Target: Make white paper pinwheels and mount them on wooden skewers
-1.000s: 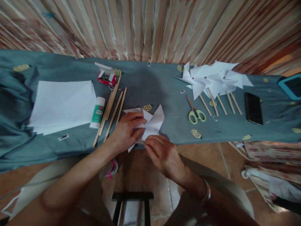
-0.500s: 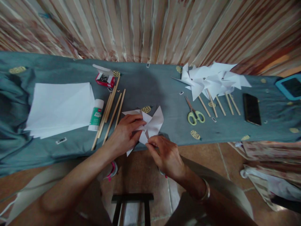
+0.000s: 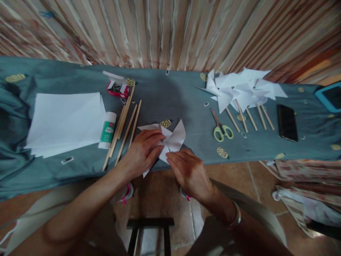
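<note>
A white paper pinwheel (image 3: 176,139) lies at the front edge of the cloth-covered table, its blades folded in toward the centre. My left hand (image 3: 145,151) presses on its left side, fingers closed over the paper near the middle. With thumb and fingertips pinched, my right hand (image 3: 190,170) holds the lower right blade close to the centre. The fingers partly hide the centre and the lower blades. Just left of my left hand lie several wooden sticks (image 3: 127,133).
Left are a stack of white paper (image 3: 65,119), a glue stick (image 3: 107,130) and a red box of small metal pins (image 3: 117,89). Right are green-handled scissors (image 3: 222,129), finished pinwheels on sticks (image 3: 226,94), a black phone (image 3: 287,122) and a blue-framed device (image 3: 330,97). A dark stool (image 3: 150,223) stands below.
My right fingertips have moved slightly up toward the pinwheel's centre, bringing the lower blade inward. My left hand stays nearly in place on the paper.
</note>
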Demonstrator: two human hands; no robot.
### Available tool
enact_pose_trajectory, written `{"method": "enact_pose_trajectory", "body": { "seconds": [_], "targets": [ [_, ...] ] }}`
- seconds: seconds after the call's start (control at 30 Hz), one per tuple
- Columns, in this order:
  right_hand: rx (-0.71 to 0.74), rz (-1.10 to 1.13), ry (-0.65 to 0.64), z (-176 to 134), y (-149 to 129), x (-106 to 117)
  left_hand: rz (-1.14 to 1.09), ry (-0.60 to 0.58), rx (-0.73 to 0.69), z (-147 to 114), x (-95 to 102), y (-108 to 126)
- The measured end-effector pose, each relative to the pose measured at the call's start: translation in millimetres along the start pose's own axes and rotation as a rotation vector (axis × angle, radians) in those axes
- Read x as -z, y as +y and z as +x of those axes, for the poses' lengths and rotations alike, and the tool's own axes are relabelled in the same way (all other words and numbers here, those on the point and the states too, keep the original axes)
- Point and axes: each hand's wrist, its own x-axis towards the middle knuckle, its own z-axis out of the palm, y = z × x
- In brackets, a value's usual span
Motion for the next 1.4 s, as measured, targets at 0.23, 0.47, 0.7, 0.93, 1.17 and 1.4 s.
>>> {"method": "enact_pose_trajectory", "body": {
  "seconds": [0.23, 0.47, 0.7, 0.93, 1.17, 1.4],
  "targets": [
    [0.025, -0.040, -0.010, 4.0, -1.4, 2.5, -0.017, 0.003, 0.008, 0.1, -0.6, 0.4],
    [0.038, -0.099, -0.004, 2.4, -3.5, 2.6, -0.017, 0.064, -0.014, -1.9, 4.3, -0.4],
    [0.066, -0.211, -0.012, -0.9, -5.3, 1.7, 0.083, 0.149, -0.068, -0.6, 7.6, -4.8],
    [0.079, -0.220, -0.045, 0.9, -4.7, 4.0, 0.065, 0.113, -0.078, 0.6, 1.0, -5.2],
    [0.082, -0.221, -0.070, 2.1, -4.4, 4.8, 0.066, 0.131, -0.089, 1.6, -1.8, -6.6],
    [0.066, -0.230, -0.093, 3.8, -5.2, 4.8, 0.063, 0.121, -0.092, 0.3, 0.7, -4.5]
  ]
}}
